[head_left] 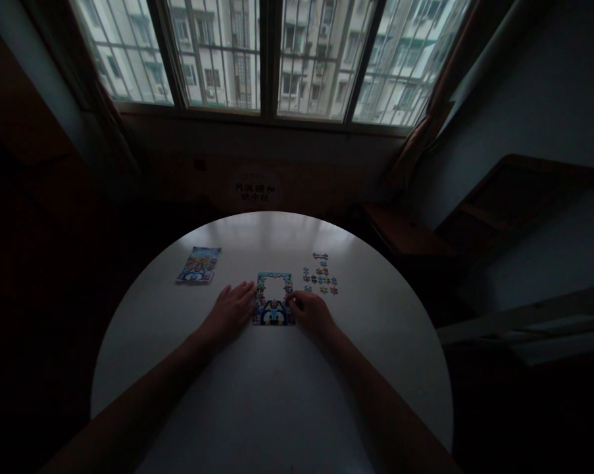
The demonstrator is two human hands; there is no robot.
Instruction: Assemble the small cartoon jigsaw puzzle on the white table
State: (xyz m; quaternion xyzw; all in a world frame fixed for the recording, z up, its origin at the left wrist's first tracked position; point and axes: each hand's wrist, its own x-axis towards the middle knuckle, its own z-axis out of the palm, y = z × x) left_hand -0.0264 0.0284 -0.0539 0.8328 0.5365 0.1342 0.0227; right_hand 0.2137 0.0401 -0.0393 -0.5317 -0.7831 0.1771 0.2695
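Note:
A small, partly assembled jigsaw puzzle point(273, 297) lies on a round white table point(272, 395); its border and lower rows are joined and its middle is bare. My left hand point(232, 308) rests flat at the puzzle's left edge, fingers stretched out. My right hand point(310, 309) is at the puzzle's right edge with fingers curled and pinched together; whether a piece is in them I cannot make out. Several loose puzzle pieces point(321, 276) lie scattered just beyond the right hand.
A colourful printed card or packet point(198, 264) lies at the table's far left. Beyond the table are a dark wall with a small sign point(255, 191) and a barred window point(272, 59). Dark wooden furniture point(474, 224) stands to the right. The room is dim.

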